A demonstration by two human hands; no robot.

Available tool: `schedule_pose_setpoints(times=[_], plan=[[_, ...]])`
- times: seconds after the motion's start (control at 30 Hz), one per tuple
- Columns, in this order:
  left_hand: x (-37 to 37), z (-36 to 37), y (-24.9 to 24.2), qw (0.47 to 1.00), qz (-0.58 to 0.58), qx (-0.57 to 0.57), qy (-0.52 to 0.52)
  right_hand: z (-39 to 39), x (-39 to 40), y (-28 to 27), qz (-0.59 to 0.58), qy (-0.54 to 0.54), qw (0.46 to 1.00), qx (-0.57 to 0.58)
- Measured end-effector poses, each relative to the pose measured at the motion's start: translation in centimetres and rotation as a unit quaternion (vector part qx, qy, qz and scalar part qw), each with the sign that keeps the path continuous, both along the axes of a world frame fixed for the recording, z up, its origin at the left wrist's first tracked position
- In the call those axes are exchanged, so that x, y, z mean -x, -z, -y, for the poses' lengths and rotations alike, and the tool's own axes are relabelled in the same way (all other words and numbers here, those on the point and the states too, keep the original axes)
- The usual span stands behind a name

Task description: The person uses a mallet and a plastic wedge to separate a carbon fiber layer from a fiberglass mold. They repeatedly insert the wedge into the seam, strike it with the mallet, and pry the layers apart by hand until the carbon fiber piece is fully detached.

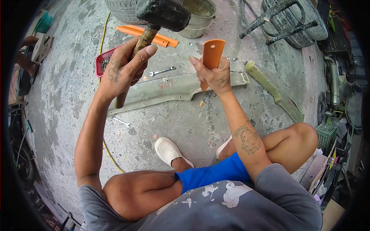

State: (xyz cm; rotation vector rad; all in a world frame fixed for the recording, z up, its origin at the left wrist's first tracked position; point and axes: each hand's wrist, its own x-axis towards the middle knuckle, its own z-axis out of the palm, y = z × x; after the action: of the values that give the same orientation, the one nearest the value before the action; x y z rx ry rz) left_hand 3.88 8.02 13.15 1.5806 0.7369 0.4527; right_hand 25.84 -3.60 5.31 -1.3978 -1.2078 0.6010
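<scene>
My left hand [120,69] is closed around the wooden handle [145,40] of a hammer, raised above the floor. Its thick black head [163,14] is at the top of the view. My right hand [216,76] grips an orange strip [213,54], curved or angled, with a small hole near its upper end. The strip stands nearly upright, its narrow lower end showing below my fingers. Beneath both hands a long grey-green panel [162,89] with red marks and small holes lies on the concrete.
Two wrenches, one near [122,122] and one far [162,71], lie beside the panel. Around them are more orange strips [165,39], a red basket [98,68] of small parts, a metal bucket [192,32], tyres, a black metal frame [293,31] and a yellow hose [104,34].
</scene>
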Motion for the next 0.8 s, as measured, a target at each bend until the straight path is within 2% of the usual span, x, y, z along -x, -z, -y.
schedule_pose_setpoints(times=[0.23,0.33,0.43,0.53,0.6,0.7,0.73,0.77,0.8], plan=[[0.0,0.1,0.1,1.0,-0.01,-0.001,0.003,-0.1,-0.3,-0.6,0.024,0.009,1.0,-0.006],[0.0,0.1,0.2,1.0,-0.01,0.008,0.0,-0.1,-0.2,-0.9,-0.002,0.011,1.0,0.005],[0.1,0.1,0.1,1.0,-0.013,0.004,0.004,0.0,-0.4,-0.9,0.035,0.004,0.999,0.013],[0.0,0.5,-0.4,1.0,-0.016,-0.002,0.004,-0.2,-0.2,-0.3,0.066,0.003,0.997,-0.036],[-0.1,1.3,-1.7,1.0,-0.01,-0.025,-0.006,-0.6,-0.4,0.8,0.16,0.009,0.98,-0.115],[0.0,2.4,-4.0,0.999,-0.021,-0.041,-0.009,-0.7,-0.7,0.8,0.192,0.02,0.978,-0.084],[0.2,2.3,-4.6,0.997,-0.021,-0.078,0.002,-0.6,-0.5,0.7,0.139,0.021,0.986,-0.084],[0.2,2.4,-5.4,0.996,-0.019,-0.084,0.006,-0.7,-0.3,0.7,0.142,0.026,0.986,-0.089],[0.3,2.6,-6.5,0.991,-0.005,-0.132,-0.008,-0.7,-0.2,0.8,0.078,0.016,0.993,-0.085]])
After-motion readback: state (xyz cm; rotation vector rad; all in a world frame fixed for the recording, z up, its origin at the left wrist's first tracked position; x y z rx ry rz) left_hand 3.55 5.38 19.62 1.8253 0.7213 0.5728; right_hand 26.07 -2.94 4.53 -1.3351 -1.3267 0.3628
